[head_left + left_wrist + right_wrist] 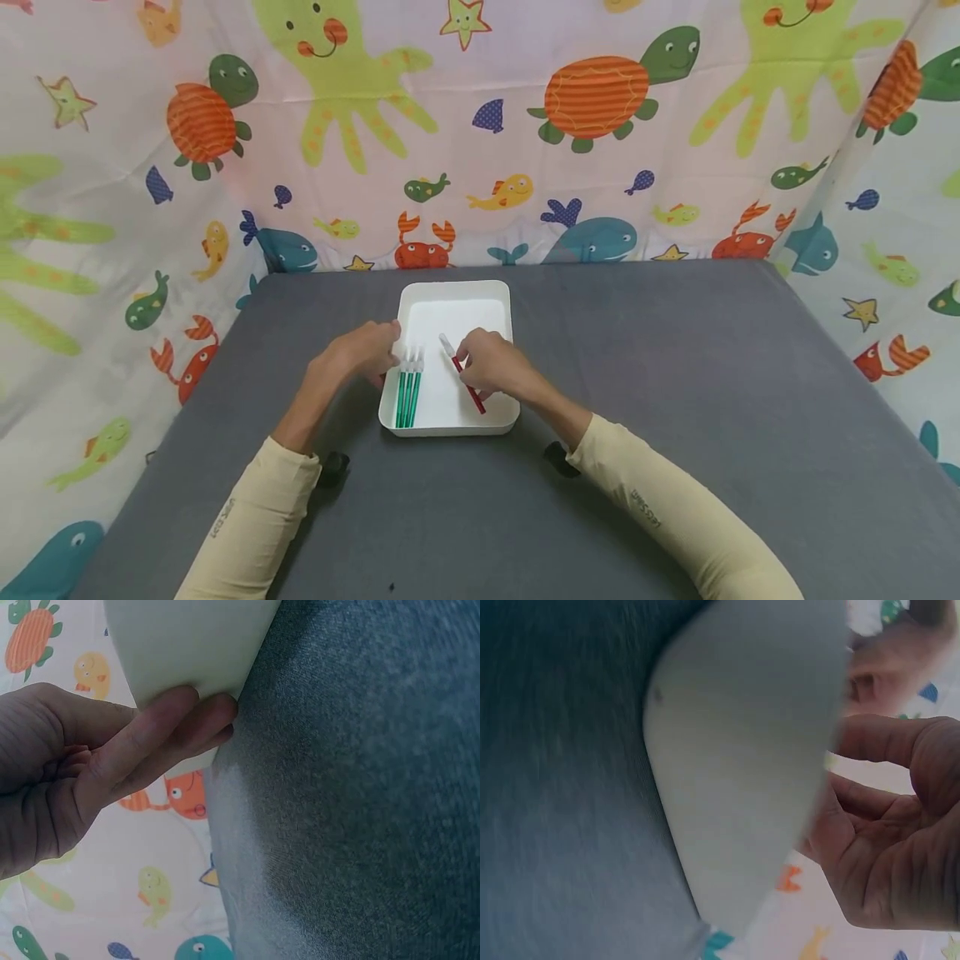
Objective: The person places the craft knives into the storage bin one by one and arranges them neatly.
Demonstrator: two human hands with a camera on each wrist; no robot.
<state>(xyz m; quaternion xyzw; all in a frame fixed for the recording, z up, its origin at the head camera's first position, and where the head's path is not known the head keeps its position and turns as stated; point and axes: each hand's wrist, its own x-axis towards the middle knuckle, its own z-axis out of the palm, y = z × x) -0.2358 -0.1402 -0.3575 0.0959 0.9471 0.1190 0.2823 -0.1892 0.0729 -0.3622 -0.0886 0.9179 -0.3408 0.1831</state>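
Note:
A white tray [456,429] lies on the grey table. My left hand [367,348] holds its left side; in the left wrist view the fingers [161,724] press on the outer wall, with the thumb over by the rim. Several green-handled forks [408,396] lie side by side along the tray's left part, tines away from me. Inside the tray, my right hand [491,362] pinches a red-handled piece of cutlery [472,396] that slants across the right half. Its pale head is too small to tell the kind. The right wrist view hides those fingertips behind the tray wall [735,772].
Grey cloth covers the table [675,375] around the tray. A curtain printed with sea animals [465,167] hangs at the back and both sides. Dark wrist devices [333,468] sit under both forearms.

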